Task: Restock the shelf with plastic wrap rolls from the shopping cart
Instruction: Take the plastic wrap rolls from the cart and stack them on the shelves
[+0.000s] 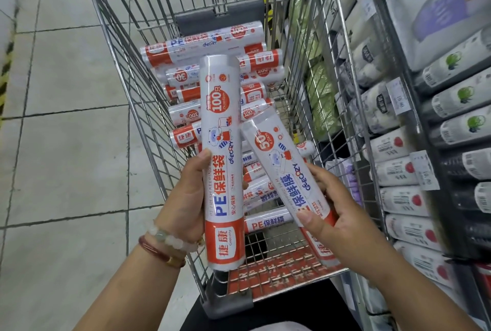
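Note:
My left hand (190, 195) grips a long white-and-red roll marked 100 (221, 144), held nearly upright over the shopping cart (127, 70). My right hand (334, 213) grips a shorter white-and-red roll marked 50 (284, 171), tilted with its top leaning left toward the long roll. Below both rolls, several more white-and-red rolls (204, 46) lie piled in the cart's basket. The shelf (414, 128) stands to the right of the cart.
The shelf on the right holds rows of white and black rolls (457, 107) with price tags (425, 171), and green packs (321, 96) lie farther back. Grey floor tiles (61, 118) stretch to the left of the cart.

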